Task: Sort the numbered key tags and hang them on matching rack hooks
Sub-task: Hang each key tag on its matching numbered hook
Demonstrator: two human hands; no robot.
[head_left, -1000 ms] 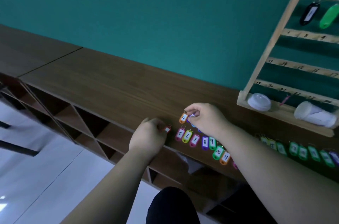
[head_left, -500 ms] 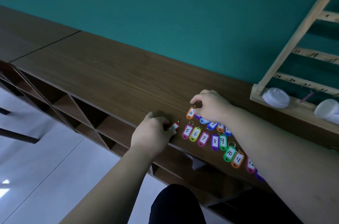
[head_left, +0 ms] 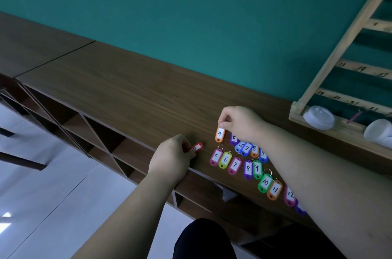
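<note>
Head camera showed me both forearms reaching up from the bottom of the view over the wooden counter (head_left: 127, 97). The left hand (head_left: 169, 157) lay knuckles up at the counter's front edge, its fingers curled and pinching one end of a red tag (head_left: 196, 147). The right hand (head_left: 239, 123), wrist bent downward, pinched the top end of the orange tag marked 4 (head_left: 219, 134) between thumb and forefinger. The other numbered tags (head_left: 235, 165) lay in rows just beside it, partly under the right forearm. The wooden rack (head_left: 339, 46) stood at the far right.
</note>
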